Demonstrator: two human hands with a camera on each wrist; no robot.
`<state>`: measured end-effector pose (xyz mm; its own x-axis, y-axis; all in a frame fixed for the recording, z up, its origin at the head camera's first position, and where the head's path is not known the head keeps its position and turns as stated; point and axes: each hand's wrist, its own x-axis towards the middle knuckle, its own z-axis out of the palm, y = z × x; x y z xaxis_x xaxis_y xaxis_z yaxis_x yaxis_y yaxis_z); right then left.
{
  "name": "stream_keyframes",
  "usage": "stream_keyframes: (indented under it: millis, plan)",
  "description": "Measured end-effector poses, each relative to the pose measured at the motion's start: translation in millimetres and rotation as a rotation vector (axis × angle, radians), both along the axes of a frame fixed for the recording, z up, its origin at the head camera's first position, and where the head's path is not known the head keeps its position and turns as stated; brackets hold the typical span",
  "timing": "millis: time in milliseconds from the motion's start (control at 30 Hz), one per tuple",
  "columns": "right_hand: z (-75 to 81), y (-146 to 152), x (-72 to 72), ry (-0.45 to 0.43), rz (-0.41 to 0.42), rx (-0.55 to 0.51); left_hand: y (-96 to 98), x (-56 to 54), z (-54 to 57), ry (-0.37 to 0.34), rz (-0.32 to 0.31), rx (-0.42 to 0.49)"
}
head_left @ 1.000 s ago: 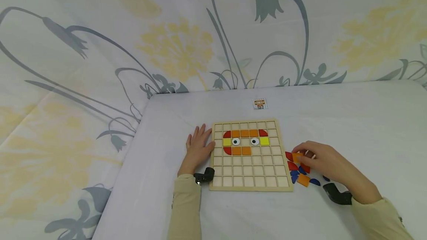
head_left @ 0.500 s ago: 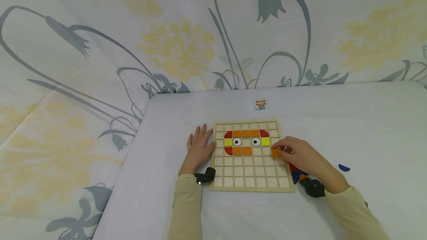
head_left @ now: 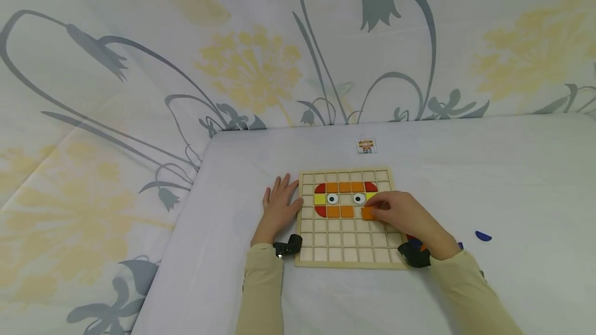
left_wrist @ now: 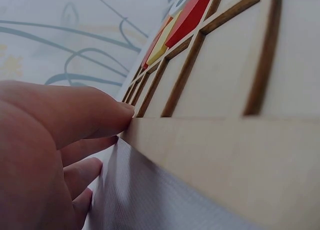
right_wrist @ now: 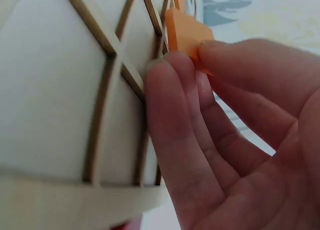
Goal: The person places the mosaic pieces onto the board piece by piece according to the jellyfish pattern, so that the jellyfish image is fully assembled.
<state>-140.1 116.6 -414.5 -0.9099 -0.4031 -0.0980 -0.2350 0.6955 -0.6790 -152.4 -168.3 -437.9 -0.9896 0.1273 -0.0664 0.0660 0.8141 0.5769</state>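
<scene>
A wooden grid board point(head_left: 344, 264) lies on the white cloth. Set in its upper rows are orange square tiles point(head_left: 344, 187), red quarter-round tiles point(head_left: 320, 212), yellow tiles point(head_left: 319, 199) and two round eye tiles point(head_left: 332, 199). My right hand point(head_left: 402, 216) pinches an orange square tile point(right_wrist: 187, 37) between thumb and fingers, over the row below the eyes. That tile is tilted in the right wrist view. With fingers spread, my left hand point(head_left: 278, 212) rests at the board's left edge, and its thumb point(left_wrist: 100, 115) touches the frame.
Loose red and blue pieces lie right of the board, mostly hidden under the right wrist. A blue half-round piece point(head_left: 483, 235) lies farther right. Behind the board is a small printed pattern card point(head_left: 367, 146). A flower-patterned cloth point(head_left: 251, 66) rises at the back and left.
My right hand has picked the orange square tile from the loose pieces and carried it left over the board. A blue half-round piece now lies farther right. My left hand stays put.
</scene>
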Motion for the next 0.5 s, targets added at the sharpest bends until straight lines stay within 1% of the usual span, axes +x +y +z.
stream_keyframes:
  millis: [133,367,500]
  plan:
    - [-4.5,-3,0.4,0.010,-0.039,-0.002,1.4,0.7,-1.3,-0.004,-0.008,0.001]
    - [-8.1,-15,2.7,0.091,-0.081,0.021,-0.5,0.9,-2.1,0.000,-0.007,-0.008]
    - [-7.3,-19,3.6,0.110,-0.098,0.034,-1.0,-0.5,-1.4,-0.004,-0.011,-0.007]
